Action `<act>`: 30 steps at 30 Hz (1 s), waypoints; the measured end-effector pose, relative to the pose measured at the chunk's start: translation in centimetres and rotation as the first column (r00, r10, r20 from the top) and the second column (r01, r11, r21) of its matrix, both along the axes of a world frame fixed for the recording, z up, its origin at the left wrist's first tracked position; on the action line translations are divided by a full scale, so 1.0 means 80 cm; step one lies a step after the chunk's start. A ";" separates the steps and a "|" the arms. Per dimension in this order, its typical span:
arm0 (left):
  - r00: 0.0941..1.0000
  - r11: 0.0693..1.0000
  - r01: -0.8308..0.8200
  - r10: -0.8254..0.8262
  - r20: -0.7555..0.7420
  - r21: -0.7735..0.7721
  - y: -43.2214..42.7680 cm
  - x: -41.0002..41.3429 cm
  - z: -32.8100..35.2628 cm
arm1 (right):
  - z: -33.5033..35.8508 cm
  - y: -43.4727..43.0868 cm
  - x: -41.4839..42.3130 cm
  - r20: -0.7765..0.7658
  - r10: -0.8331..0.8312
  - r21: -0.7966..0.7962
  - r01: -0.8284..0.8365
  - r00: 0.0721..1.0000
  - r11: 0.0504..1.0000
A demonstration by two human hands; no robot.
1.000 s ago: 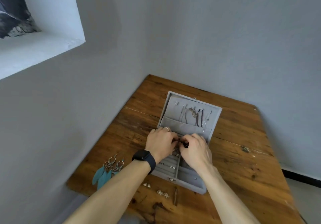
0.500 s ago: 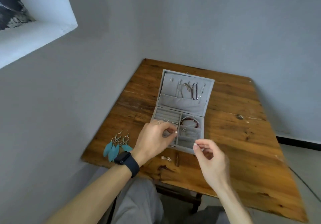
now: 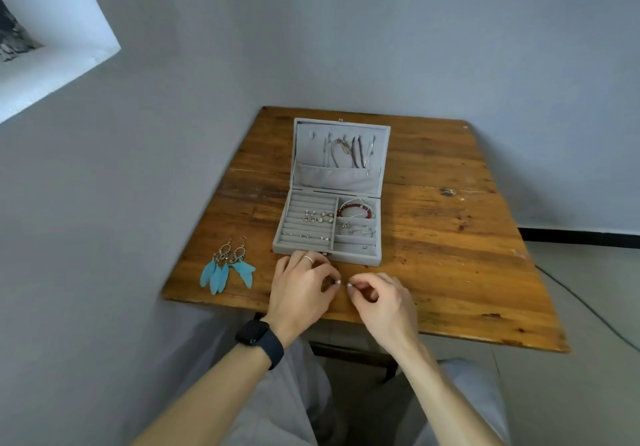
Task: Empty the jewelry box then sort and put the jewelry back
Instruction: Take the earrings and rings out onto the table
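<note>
Hovering low in the middle of the frame, just in front of the jewelry box point(image 3: 353, 258), both hands sit over the near edge of the desk point(image 3: 450, 255). The left hand point(image 3: 299, 290) has a narrow grip, its fingertips pinching a tiny pale piece point(image 3: 338, 282). The right hand point(image 3: 388, 302) pinches a second tiny piece point(image 3: 349, 285) the same way. The two pieces are just beside each other; what they are is too small to tell.

The box stands open at the frame's centre, its lid laid back with necklaces point(image 3: 346, 151) hanging inside. Small earrings point(image 3: 318, 218) rest on the ridged section at the left of the box. On the right, a red bead bracelet point(image 3: 356, 209) lies in the far compartment and a silver bracelet point(image 3: 356, 230) in the one below it.

A pair of teal feather earrings point(image 3: 227, 267) lies on the desk to the lower left of the box. A dark watch point(image 3: 259, 338) is on the left wrist.
</note>
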State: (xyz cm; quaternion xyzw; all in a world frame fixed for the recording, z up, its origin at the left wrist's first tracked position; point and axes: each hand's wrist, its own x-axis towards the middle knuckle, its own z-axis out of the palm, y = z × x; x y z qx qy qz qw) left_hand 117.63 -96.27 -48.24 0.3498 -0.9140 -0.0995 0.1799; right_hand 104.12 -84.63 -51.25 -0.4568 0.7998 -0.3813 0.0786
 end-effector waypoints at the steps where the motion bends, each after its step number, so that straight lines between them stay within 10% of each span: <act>1: 1.000 1.000 0.004 -0.004 0.008 -0.003 0.000 -0.001 0.001 | -0.002 -0.002 -0.001 -0.018 -0.005 0.009 0.005 1.000 1.000; 30: 1.000 0.999 -0.003 0.004 0.016 -0.031 0.001 -0.002 -0.002 | -0.009 -0.008 -0.001 -0.065 -0.038 0.015 0.039 0.997 0.999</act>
